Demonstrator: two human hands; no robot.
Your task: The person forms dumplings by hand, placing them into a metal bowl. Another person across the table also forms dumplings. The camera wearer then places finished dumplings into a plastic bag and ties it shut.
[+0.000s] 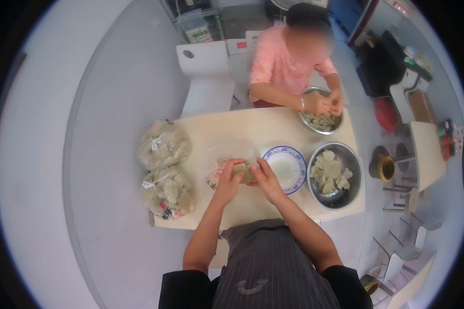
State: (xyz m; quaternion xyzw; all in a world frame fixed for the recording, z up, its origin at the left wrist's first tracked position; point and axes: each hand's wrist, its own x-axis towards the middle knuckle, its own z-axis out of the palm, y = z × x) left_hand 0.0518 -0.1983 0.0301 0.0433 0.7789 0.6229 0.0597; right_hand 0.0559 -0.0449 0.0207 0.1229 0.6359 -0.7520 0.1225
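Hands (229,178) pinching greenish piece (247,175) between them (its ends covered), clear plastic bag (232,148) partly hidden behind.

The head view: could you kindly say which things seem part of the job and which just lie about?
Likely in use: grey-green piece, held by left hand and right hand; large metal bowl of similar pieces; blue-rimmed bowl; filled bags.

Likely just about: white chair; golden bin; side table.

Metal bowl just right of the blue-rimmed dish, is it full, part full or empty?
Part full: pale green pieces lie in the metal bowl, with bare metal showing around them inside.
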